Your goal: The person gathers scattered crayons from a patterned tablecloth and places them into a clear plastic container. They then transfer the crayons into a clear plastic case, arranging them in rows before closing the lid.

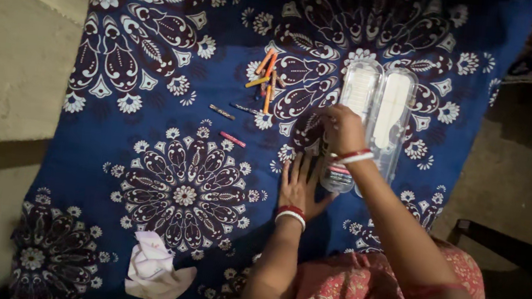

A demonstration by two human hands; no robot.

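Observation:
My left hand (298,186) lies flat, fingers spread, on the blue patterned cloth (152,119). Just beyond it my right hand (341,127) pinches a fold of that cloth beside an open clear plastic case (377,108), which lies with both halves spread. Both wrists wear red and white bangles. A loose heap of orange crayons (266,75) sits further out, left of the case. A pink crayon (232,139) and two dark ones (222,111) lie apart nearer to me.
A crumpled white cloth (152,267) rests on the near left of the spread. Bare tan floor (9,47) borders the cloth on the left. A dark frame (504,244) stands at the right. My red patterned garment (356,288) covers my lap.

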